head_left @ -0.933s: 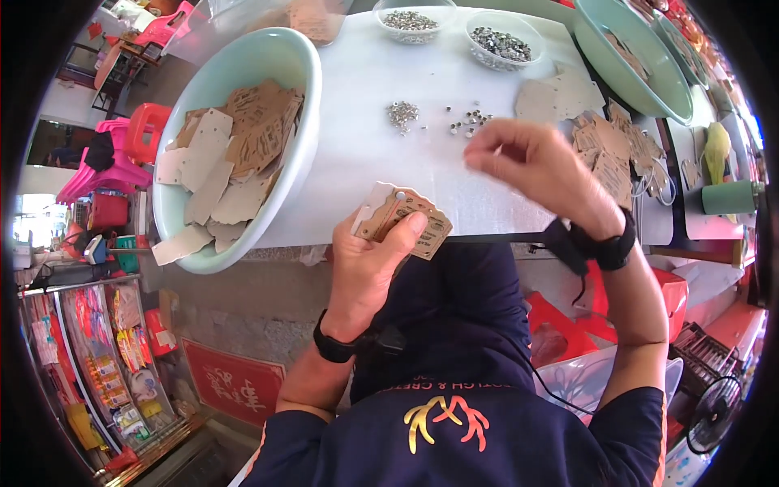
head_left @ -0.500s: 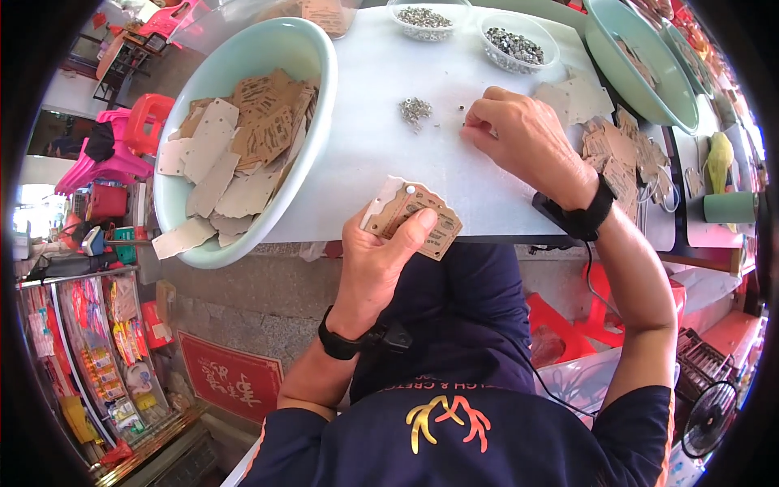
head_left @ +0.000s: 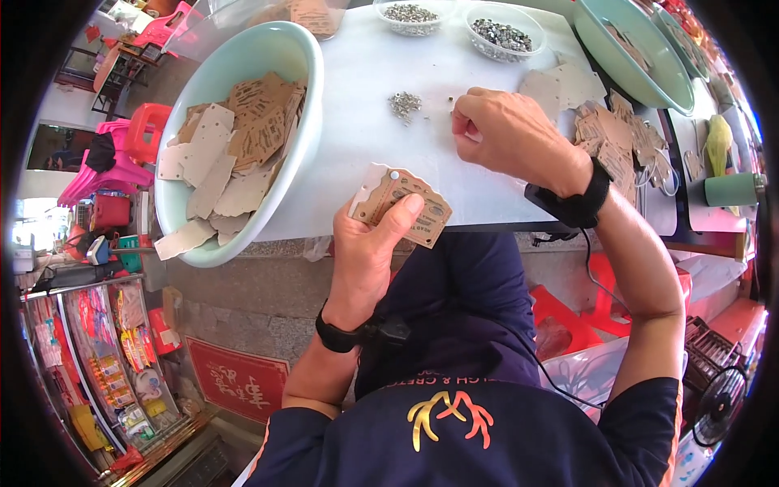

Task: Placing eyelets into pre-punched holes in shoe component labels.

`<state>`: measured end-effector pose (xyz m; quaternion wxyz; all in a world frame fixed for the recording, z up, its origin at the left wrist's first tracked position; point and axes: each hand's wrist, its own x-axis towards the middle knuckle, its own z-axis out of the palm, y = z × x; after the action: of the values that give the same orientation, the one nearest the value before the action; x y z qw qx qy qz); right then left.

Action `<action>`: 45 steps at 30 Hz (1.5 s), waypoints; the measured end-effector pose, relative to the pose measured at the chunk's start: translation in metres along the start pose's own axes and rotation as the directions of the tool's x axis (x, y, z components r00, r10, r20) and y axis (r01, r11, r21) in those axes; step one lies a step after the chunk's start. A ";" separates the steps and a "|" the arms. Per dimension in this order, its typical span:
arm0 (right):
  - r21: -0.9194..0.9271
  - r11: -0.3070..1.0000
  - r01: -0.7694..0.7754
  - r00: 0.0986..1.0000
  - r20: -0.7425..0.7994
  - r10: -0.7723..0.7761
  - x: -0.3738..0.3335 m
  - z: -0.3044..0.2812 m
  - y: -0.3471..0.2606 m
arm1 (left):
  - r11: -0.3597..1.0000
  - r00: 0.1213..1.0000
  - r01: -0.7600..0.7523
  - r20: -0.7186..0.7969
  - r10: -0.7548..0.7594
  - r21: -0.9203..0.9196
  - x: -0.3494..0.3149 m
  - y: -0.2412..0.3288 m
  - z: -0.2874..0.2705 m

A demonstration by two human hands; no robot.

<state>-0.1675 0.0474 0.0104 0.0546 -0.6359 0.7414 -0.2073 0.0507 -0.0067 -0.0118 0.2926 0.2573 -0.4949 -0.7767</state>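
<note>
While the left hand [head_left: 365, 250] clamps the cardboard cards [head_left: 395, 193] under its thumb, toward one o'clock from its palm, long axis roughly ten to four, the right hand [head_left: 513, 134] curls inward; I cannot tell whether it pinches anything. Nearer the metal pieces [head_left: 404, 105], it has them at ten o'clock, the cards at seven.

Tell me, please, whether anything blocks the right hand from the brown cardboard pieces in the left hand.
Nothing visible does; white tabletop shows between the right hand and the brown cardboard pieces, though the left thumb overlaps them.
</note>
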 end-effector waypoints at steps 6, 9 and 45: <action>0.029 0.999 0.030 1.000 -0.004 -0.030 -0.007 0.000 0.002 | 0.997 0.999 0.051 -0.009 -0.052 -0.054 0.000 0.005 0.005; 0.064 0.998 0.005 0.999 0.047 -0.008 -0.005 -0.004 0.007 | 0.998 0.999 0.033 -0.009 -0.033 -0.054 -0.001 0.002 0.002; 0.580 0.814 0.004 0.981 -0.161 0.110 -0.065 -0.013 -0.046 | 0.994 0.993 -0.110 -0.029 0.110 0.007 -0.001 -0.004 0.026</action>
<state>-0.1181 0.1083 0.0281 0.1811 -0.5461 0.6627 -0.4794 0.0322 0.0114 -0.0053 0.3415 0.2416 -0.5061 -0.7543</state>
